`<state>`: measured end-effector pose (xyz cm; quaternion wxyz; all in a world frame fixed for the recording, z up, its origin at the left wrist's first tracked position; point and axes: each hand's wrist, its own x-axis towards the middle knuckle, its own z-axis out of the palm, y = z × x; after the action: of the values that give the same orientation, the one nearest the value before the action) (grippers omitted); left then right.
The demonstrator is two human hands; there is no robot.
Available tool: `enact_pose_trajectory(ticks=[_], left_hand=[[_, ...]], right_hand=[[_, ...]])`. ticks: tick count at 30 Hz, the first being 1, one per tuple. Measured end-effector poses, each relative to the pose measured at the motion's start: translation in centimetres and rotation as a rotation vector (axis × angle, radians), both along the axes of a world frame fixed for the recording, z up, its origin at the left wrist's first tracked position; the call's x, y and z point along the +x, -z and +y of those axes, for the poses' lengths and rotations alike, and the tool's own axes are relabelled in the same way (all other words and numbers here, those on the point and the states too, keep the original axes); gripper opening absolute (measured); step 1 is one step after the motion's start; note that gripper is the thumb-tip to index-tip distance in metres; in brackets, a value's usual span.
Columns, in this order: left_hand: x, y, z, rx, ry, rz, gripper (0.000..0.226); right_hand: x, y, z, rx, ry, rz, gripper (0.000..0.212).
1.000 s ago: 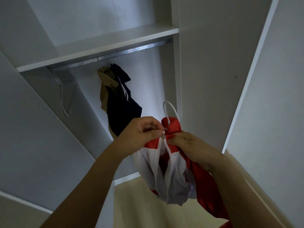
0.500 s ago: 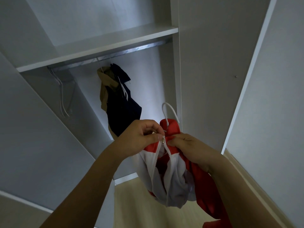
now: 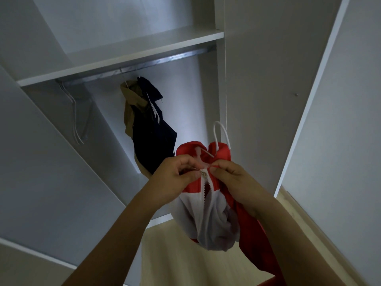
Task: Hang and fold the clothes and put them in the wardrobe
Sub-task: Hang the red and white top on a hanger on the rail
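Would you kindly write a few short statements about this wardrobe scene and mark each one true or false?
1. Both hands are at the zip of the red and white jacket. True: the left hand pinches the zip pull and the right hand grips the collar beside it.
2. The jacket already hangs on the rail. False: its white hanger hook is free, below the rail.
3. A dark navy garment hangs on the rail beside a tan garment. True.
4. The rail holds no spare hangers. False: empty hangers hang at its left end.
5. The zip is closed along its whole length. False: the teeth gape below the pull.
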<state>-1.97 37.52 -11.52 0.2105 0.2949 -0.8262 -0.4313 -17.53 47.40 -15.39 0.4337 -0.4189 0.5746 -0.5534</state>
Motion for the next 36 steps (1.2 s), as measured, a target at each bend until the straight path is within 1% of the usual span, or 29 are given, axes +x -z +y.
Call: enact_pose_trajectory(ticks=[4, 6, 7, 10, 11, 12, 14, 16, 18, 19, 21, 23, 25, 27, 29, 31, 32, 33, 34, 36], left_hand=[[0.0, 0.3, -0.1, -0.059, 0.001, -0.034, 0.013], [-0.4, 0.4, 0.2, -0.193, -0.055, -0.046, 0.010], [-0.5, 0.5, 0.4, -0.330, -0.076, -0.045, 0.010], [-0.6, 0.9, 0.6, -0.876, -0.100, -0.054, 0.022], [-0.5, 1.1, 0.7, -0.981, -0.125, -0.059, 0.023], [-0.5, 1.3, 0.9, -1.035, -0.154, -0.087, 0.022], [-0.6, 1.8, 1.8, -1.039, -0.133, -0.219, 0.026], [-0.7, 2.8, 3.2, -1.040, -0.046, -0.319, 0.030], [-0.4, 3.0, 3.6, -1.070, 0.035, -0.307, 0.029], [-0.2, 2.8, 3.5, -1.086, 0.064, -0.286, 0.024], [0.3, 2.3, 3.0, -1.121, 0.115, -0.285, 0.007], [0.6, 2.0, 2.7, -1.103, 0.139, -0.315, 0.015], [0.4, 1.8, 2.6, -1.096, 0.139, -0.322, 0.012], [0.3, 1.7, 2.6, -1.037, 0.149, -0.300, 0.008], [0.5, 2.4, 3.1, -0.990, 0.246, -0.335, 0.011], [1.0, 4.0, 4.1, -0.935, 0.394, -0.360, 0.010], [1.3, 4.9, 4.5, -0.835, 0.427, -0.323, 0.009], [1.5, 5.5, 4.4, -0.682, 0.401, -0.241, 0.006], [1.5, 5.9, 4.0, -0.501, 0.329, -0.150, 0.001], [0.7, 5.7, 2.7, -0.174, 0.130, -0.006, 0.024]], right_hand=[[0.5, 0.8, -0.3, -0.034, 0.121, 0.000, 0.021], [0.8, 0.7, -0.6, -0.051, 0.160, -0.023, 0.023], [0.8, 0.6, -0.8, -0.063, 0.175, -0.043, 0.023], [0.8, 0.5, -1.3, -0.079, 0.220, -0.104, 0.022], [0.7, 0.5, -1.4, -0.084, 0.237, -0.124, 0.022], [0.6, 0.5, -1.6, -0.087, 0.258, -0.136, 0.022], [0.4, 0.6, -1.9, -0.092, 0.305, -0.140, 0.022], [0.2, 0.8, -2.1, -0.085, 0.343, -0.131, 0.023], [0.5, 1.3, -2.1, -0.043, 0.372, -0.103, 0.023], [0.8, 1.6, -2.1, -0.013, 0.376, -0.082, 0.021], [1.3, 1.9, -2.2, 0.031, 0.380, -0.061, 0.015], [1.3, 2.0, -2.5, 0.049, 0.386, -0.063, 0.014], [1.3, 1.9, -2.7, 0.050, 0.388, -0.080, 0.015], [1.5, 1.8, -2.7, 0.019, 0.398, -0.088, 0.013], [1.3, 1.4, -2.6, -0.052, 0.469, -0.119, 0.017], [0.2, 0.6, -2.5, -0.089, 0.568, -0.211, 0.021], [-0.6, 0.1, -2.5, -0.079, 0.582, -0.258, 0.019], [-1.4, -0.4, -2.2, -0.071, 0.563, -0.298, 0.019], [-2.0, -0.9, -2.0, -0.077, 0.525, -0.331, 0.022], [-2.6, -1.4, -1.6, -0.103, 0.438, -0.358, 0.029]])
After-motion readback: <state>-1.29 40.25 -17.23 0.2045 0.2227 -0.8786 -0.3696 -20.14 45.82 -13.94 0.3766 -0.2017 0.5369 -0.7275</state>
